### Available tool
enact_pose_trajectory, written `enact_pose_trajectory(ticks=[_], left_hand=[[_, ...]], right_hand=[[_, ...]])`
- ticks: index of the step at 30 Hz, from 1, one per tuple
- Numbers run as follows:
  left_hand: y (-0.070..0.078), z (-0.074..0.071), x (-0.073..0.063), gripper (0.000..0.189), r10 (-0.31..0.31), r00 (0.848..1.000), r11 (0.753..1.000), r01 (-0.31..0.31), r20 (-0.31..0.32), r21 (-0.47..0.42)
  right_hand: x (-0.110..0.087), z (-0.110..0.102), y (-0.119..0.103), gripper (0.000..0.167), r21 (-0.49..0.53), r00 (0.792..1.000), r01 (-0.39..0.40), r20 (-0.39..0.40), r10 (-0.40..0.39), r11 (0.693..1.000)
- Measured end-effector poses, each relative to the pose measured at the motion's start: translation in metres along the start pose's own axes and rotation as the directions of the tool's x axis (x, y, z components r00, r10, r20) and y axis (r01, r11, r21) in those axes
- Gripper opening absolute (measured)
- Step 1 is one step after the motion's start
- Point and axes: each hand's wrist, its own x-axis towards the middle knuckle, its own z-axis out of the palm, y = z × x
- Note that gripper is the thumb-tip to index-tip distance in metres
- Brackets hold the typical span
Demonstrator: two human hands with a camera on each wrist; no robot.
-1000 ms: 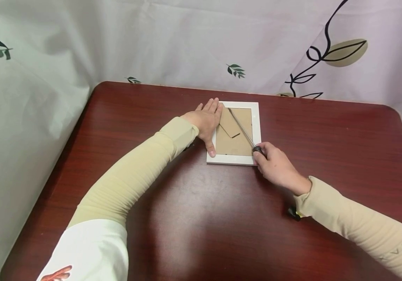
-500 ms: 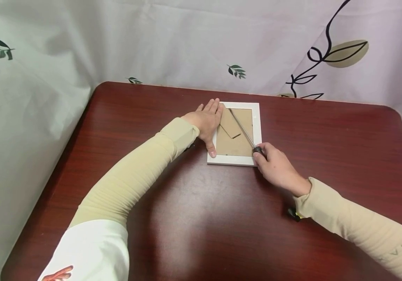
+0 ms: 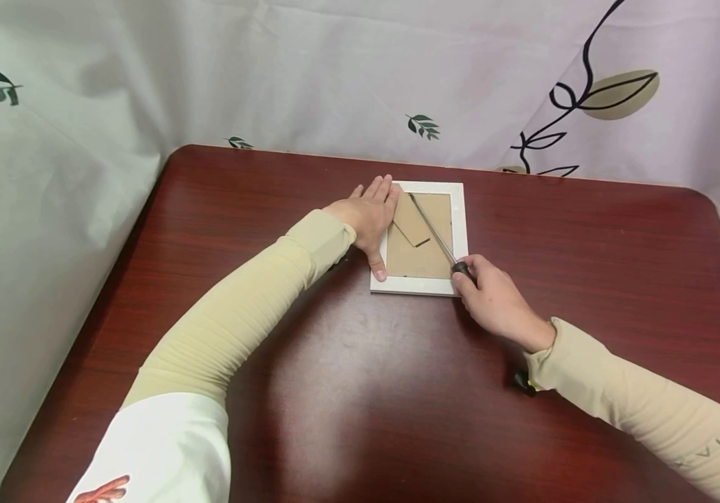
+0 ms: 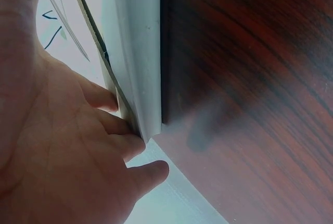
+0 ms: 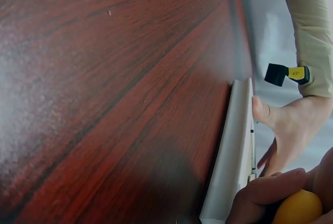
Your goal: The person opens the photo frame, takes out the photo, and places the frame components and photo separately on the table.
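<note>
Best to brace white frame (image 3: 419,286) on far half of table (image 3: 360,391) with straight fingers of left hand (image 3: 369,220) along left border — and, with right hand (image 3: 493,297) curled round screwdriver (image 3: 438,237), lever only lightly at far edge of brown backing (image 3: 422,262).

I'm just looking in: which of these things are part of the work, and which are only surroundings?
Part of the work:
- screwdriver, gripped by the right hand
- white frame, with the left hand resting on its side
- tan backing inside the frame

Surroundings:
- dark red table underneath
- leaf-patterned cloth behind
</note>
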Motion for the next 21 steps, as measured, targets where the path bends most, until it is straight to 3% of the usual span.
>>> enact_pose_trajectory(ticks=[21], left_hand=[[-0.0004, -0.0002, 0.0011, 0.165, -0.003, 1.0, 1.0, 0.003, 0.007, 0.0]], right_hand=[[-0.0017, 0.0014, -0.0001, 0.033, -0.015, 1.0, 0.005, -0.023, -0.005, 1.0]])
